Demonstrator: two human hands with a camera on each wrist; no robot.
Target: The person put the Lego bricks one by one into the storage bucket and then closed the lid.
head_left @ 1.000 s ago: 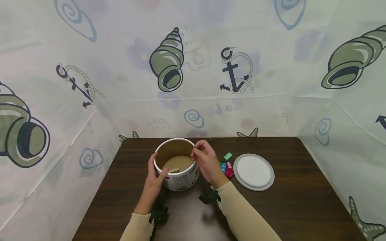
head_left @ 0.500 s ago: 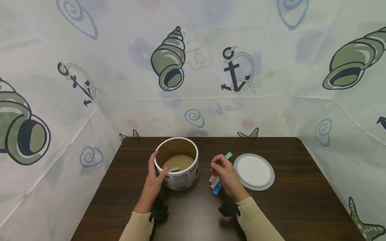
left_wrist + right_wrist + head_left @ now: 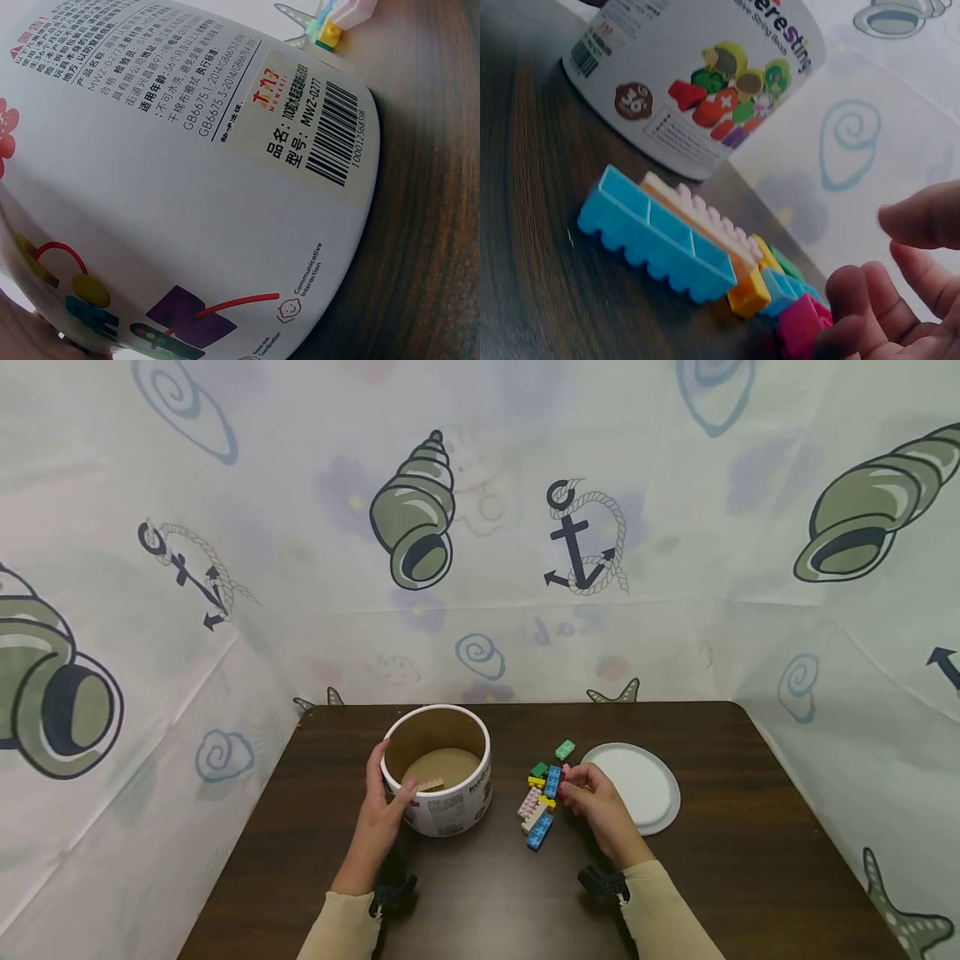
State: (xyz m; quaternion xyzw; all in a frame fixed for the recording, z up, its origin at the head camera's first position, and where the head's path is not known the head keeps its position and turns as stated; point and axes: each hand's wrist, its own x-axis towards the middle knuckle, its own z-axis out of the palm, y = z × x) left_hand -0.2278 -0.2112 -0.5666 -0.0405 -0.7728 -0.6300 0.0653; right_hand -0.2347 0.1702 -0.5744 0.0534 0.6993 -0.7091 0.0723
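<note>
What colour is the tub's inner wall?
Brown; the head view shows the tub's inner wall best.

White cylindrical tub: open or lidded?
Open. In the head view, nothing covers the tub; its brown interior and a beige toy block show.

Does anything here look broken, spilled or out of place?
Nothing looks broken or clearly out of place. The toy bricks lie loosely jumbled on the table, between the tub and the white disc, which looks untidy but ordinary.

Smooth plastic bricks (image 3: 697, 259), cardboard tub (image 3: 450, 816), wood-grain table (image 3: 487, 902)
</note>
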